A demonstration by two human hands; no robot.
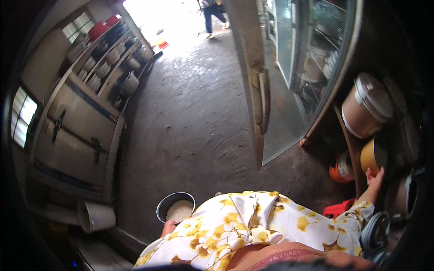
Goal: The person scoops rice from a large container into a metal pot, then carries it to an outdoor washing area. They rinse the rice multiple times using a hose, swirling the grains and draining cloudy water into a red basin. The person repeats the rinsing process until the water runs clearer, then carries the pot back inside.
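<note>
At the lower centre-left, my left hand (169, 227) grips the rim of a dark round pot (160, 207). Pale grains that look like rice (180, 210) fill part of it. On the right side, my right hand (375, 176) reaches to a shelf and touches or nearly touches the underside of a yellow round container (369, 156). Its fingers are spread apart; whether they bear on the container cannot be told. The container's far side lies in shadow.
A glass-paned door (252, 101) stands open ahead. Right of it are a lidded bucket (364, 108), an orange container (336, 171) and a red plastic object (339, 208). At left stand a wooden cabinet (78, 132), dish shelves and a white bucket (101, 216). A person walks outside the bright doorway.
</note>
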